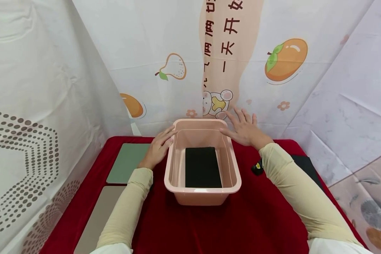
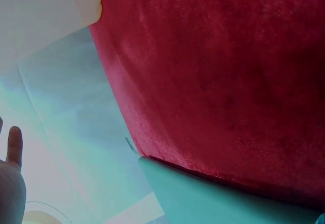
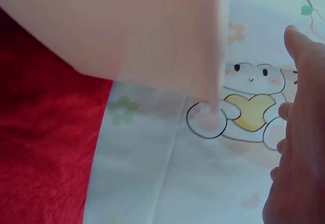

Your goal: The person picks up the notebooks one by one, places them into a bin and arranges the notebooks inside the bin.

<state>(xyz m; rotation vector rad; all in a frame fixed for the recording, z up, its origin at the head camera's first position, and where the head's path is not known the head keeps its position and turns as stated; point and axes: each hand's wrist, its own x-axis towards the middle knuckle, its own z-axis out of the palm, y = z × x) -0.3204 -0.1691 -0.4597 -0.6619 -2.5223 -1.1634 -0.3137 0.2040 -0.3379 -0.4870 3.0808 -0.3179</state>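
A pink plastic basin (image 1: 202, 190) stands upright on the red cloth. Lying flat on its floor is a black rectangular thing (image 1: 203, 167). My left hand (image 1: 158, 148) is at the basin's far left rim, fingers extended forward, and overlaps that edge in the head view. Beside the far right corner, my right hand (image 1: 243, 128) is raised with its fingers spread and nothing in it. The right wrist view shows this hand apart from the basin's pale wall. Only part of the left hand (image 2: 14, 183) shows at the edge of the left wrist view.
Left of the basin lie a green flat panel (image 1: 125, 164) and a grey-beige one (image 1: 101, 215). By the right forearm are a small black thing with a yellow mark (image 1: 257, 167) and a dark flat thing (image 1: 306, 167). A printed white curtain (image 1: 139, 31) hangs behind the table.
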